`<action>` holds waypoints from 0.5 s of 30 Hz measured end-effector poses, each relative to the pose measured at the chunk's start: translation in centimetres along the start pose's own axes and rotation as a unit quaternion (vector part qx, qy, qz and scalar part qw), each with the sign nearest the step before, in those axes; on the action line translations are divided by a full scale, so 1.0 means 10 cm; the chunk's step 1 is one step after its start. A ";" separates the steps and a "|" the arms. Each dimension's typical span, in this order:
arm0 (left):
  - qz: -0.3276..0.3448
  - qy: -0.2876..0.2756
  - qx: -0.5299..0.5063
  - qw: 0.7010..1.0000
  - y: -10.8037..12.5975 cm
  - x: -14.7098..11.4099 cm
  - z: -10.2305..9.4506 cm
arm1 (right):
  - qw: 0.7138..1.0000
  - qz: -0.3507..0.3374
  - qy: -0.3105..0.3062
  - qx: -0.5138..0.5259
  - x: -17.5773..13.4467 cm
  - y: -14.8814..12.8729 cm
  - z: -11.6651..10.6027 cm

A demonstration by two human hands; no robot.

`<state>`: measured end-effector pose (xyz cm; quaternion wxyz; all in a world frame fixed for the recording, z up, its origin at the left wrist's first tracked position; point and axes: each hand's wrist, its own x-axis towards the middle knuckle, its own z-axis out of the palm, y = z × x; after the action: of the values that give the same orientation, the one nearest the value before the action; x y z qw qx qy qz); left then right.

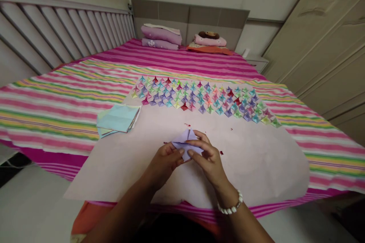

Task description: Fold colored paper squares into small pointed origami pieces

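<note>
1. On the left lies a stack of paper sheets [118, 118]. The top sheet is light blue. The stack sits partly on the big pale sheet [256, 167] that covers the striped bed cover [57, 95].
2. The left hand [165, 161] comes up from the bottom of the view. Its fingers are curled, and its thumb and fingertips pinch the left side of the purple paper [186, 142].
3. The purple paper is in the middle, just above the big pale sheet, between both hands. It is light purple and partly folded. It has a pointy top and a sharp crease running across it.
4. The right hand [209, 159] holds the right side of the purple paper. Its thumb presses on the front and its fingers curl over the top edge. A white bead bracelet [231, 208] is on that wrist.
5. Behind the hands, many small folded paper stars [202, 100] lie in rows. They are pink, blue, green, purple and red.
6. A few tiny red scraps [221, 153] lie near the right hand.
7. Far back, pillows [161, 38] rest at the head of the bed.
</note>
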<state>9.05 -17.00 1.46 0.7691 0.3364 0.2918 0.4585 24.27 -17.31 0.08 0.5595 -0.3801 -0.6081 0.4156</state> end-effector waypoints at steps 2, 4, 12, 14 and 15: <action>-0.003 -0.001 -0.009 1.000 0.02 -0.01 0.02 | 1.000 0.002 -0.004 0.000 0.00 -0.01 0.00; -0.006 -0.001 -0.010 1.000 0.03 -0.01 0.04 | 1.000 0.001 -0.007 0.000 0.00 -0.02 -0.01; -0.045 0.011 -0.068 0.997 0.08 -0.01 0.05 | 0.999 0.000 -0.003 -0.036 -0.02 -0.03 -0.01; -0.045 0.011 -0.071 0.996 0.07 -0.01 0.04 | 0.999 0.003 -0.003 -0.039 -0.02 -0.03 -0.02; -0.038 0.013 -0.061 0.997 0.07 -0.01 0.04 | 0.999 0.005 -0.003 -0.039 -0.02 -0.03 -0.01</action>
<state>8.95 -16.98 2.28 0.8012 0.2718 0.2856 0.4502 24.42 -17.62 0.32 0.5405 -0.4032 -0.6238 0.3953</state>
